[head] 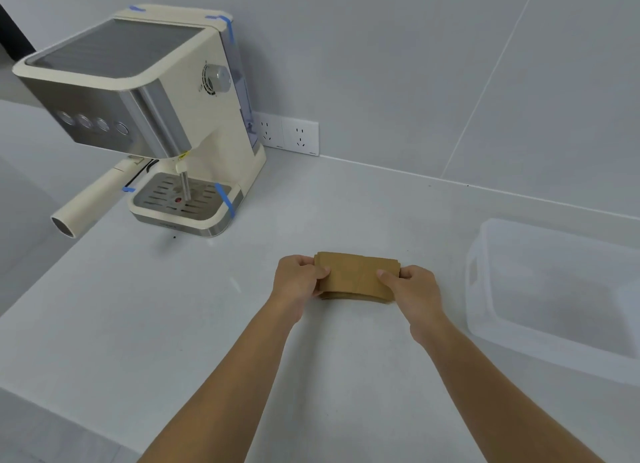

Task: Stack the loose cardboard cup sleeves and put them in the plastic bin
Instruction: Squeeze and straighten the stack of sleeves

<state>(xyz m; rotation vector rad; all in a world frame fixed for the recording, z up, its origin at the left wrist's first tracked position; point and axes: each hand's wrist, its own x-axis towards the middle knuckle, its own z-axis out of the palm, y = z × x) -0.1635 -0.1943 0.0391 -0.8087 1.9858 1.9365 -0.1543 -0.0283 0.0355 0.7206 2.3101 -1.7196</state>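
A flat stack of brown cardboard cup sleeves (pixel 356 275) sits just below the middle of the frame, on or just above the pale grey counter (pixel 173 324); which of the two cannot be told. Its long axis runs left to right across the picture, tilted slightly so that the right end lies a little lower than the left. The broad faces point up, and several edges show staggered at the right end and along the lower edge, so the sleeves are not quite flush.

The left hand (pixel 298 282) grips the left end of the stack, thumb on top and fingers curled behind the far edge. The right hand (pixel 414 289) grips the right end the same way, thumb pressed on the top face. Both forearms reach up from the bottom of the frame.

At the right edge of the frame stands the clear plastic bin (pixel 485 303), open side up, well apart from the stack, with nothing visible inside it. In the upper left a cream and steel espresso machine (pixel 145 109) stands on the counter with strips of blue tape on it. Behind it, a double wall socket (pixel 289 135) is set low in the grey tiled wall
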